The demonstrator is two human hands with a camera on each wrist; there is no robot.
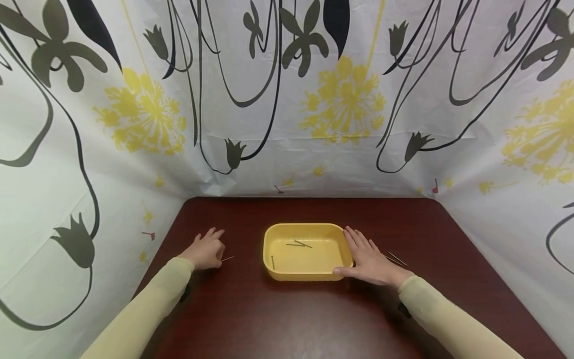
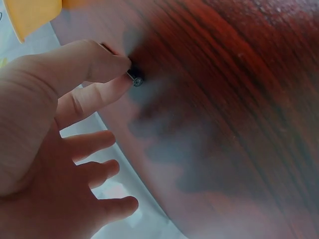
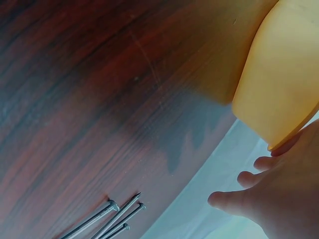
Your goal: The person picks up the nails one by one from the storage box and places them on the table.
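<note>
Between thumb and forefinger, my left hand (image 1: 206, 251) pinches a metal nail (image 1: 227, 258) just above the table, left of a yellow tray. In the left wrist view the nail's round head (image 2: 137, 81) sticks out past the fingertips, and the other fingers are spread. My right hand (image 1: 374, 264) rests on the right end of the yellow tray (image 1: 309, 277), its fingers straight along the side rim and its thumb at the near corner. Inside the tray lie a few nails (image 1: 272, 263), two of them crossing near the back.
Several loose nails (image 3: 117, 219) lie on the table beside my right hand, outside the tray. The dark red-brown wooden table (image 1: 287, 319) meets a patterned cloth (image 1: 287, 114) at its back and sides.
</note>
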